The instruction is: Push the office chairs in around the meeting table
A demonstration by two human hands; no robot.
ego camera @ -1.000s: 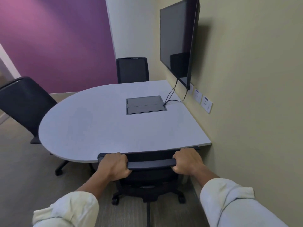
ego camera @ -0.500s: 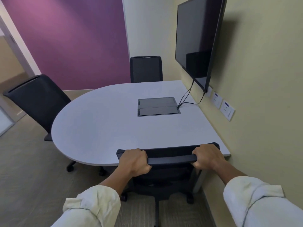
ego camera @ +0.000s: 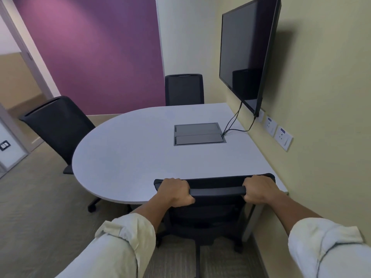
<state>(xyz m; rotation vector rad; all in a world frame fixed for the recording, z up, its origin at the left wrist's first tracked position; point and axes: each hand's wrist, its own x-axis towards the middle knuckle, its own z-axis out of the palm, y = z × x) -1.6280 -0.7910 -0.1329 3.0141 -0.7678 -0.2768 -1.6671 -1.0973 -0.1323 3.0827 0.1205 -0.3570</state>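
A black office chair stands right in front of me, its backrest top against the near edge of the grey meeting table. My left hand grips the left end of the backrest's top bar. My right hand grips the right end. A second black chair stands at the table's rounded left end, angled and a little apart from it. At the far side, close to the table, stands a third black chair.
A wall-mounted screen hangs over the table's right side, with cables running down to a grey cable box set in the tabletop. Wall sockets sit on the right wall. Carpet floor and a doorway lie to the left.
The near chair's backrest now overlaps the table's near edge a little more. My view has swung left and drawn back, showing more of the doorway. Both hands keep their grip.
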